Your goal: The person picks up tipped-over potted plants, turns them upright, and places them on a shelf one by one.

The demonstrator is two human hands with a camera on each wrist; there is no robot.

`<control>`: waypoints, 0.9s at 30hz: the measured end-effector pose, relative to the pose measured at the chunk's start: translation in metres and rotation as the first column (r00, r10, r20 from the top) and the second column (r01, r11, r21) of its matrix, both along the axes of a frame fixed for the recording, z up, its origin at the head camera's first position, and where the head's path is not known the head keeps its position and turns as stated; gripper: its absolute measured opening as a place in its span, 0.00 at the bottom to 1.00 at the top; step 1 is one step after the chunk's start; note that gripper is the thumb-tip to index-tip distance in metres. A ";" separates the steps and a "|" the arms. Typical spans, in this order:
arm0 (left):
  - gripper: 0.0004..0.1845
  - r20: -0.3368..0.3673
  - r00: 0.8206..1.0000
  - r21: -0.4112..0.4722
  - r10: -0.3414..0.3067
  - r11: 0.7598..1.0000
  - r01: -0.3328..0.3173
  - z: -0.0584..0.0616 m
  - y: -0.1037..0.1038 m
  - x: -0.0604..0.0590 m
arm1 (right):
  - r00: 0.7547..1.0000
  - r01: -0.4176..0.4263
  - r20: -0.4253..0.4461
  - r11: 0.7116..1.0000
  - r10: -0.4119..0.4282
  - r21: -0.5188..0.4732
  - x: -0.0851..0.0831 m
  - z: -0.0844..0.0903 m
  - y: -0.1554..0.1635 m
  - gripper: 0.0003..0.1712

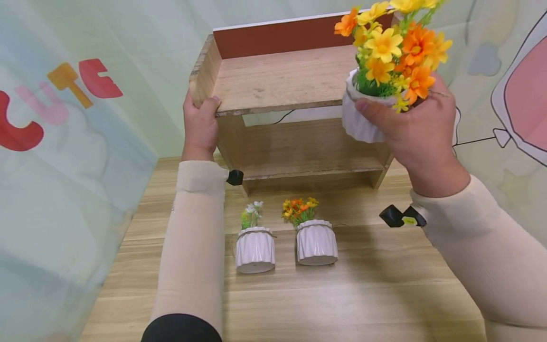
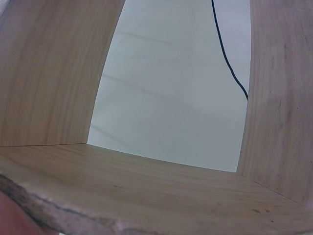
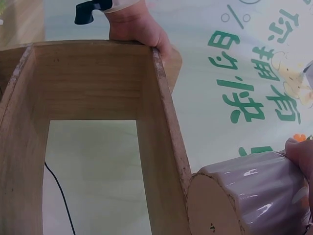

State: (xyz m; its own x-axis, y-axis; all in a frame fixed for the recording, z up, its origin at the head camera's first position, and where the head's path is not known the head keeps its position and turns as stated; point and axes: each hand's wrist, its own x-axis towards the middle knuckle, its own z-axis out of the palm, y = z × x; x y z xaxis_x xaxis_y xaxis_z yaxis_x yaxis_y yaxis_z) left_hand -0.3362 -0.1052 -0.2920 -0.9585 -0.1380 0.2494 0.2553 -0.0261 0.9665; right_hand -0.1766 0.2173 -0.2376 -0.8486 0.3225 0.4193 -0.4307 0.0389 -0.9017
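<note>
Holding: right hand had its fingers curled round the white ribbed pot of orange and yellow flowers, lifted at the upper right of the head view, level with the front right corner of the top board of the wooden shelf.
Bracing: left hand gripped the shelf's left front corner, thumb on the top board, fingers wrapped under its edge.
Pot, handling: glazed and glossy in the right wrist view, so probably slick and breakable; rigid wall, flat unglazed base. Likely light for its size, since the flowers looked artificial.
Where to hold: round the ribbed wall, as held; the ribs should give some purchase. The flower stems looked soft and poor to lift by.
Shelf, handling: stiff boards, rough chipped front edge in the left wrist view; may shift if unbraced.
Worktop: two smaller potted plants, one with white flowers, one with orange, stood side by side, centre frame, before the shelf.
</note>
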 end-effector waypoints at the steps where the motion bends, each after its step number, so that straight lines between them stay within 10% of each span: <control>1: 0.35 -0.006 1.000 0.004 -0.001 1.000 0.001 0.000 0.000 0.000 | 1.000 0.002 0.003 1.000 -0.002 0.004 0.000 0.001 0.000 0.43; 27: 0.34 -0.020 1.000 0.009 -0.002 1.000 0.002 -0.002 0.000 -0.002 | 0.996 -0.018 -0.086 0.997 0.012 -0.075 -0.003 0.013 0.000 0.41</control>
State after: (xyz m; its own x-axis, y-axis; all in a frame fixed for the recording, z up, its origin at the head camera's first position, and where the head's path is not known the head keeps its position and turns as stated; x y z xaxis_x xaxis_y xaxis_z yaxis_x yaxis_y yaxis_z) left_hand -0.3384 -0.1050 -0.2936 -0.9536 -0.1386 0.2671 0.2743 -0.0352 0.9610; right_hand -0.1793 0.2171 -0.2250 -0.8159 0.3436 0.4650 -0.5059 -0.0347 -0.8619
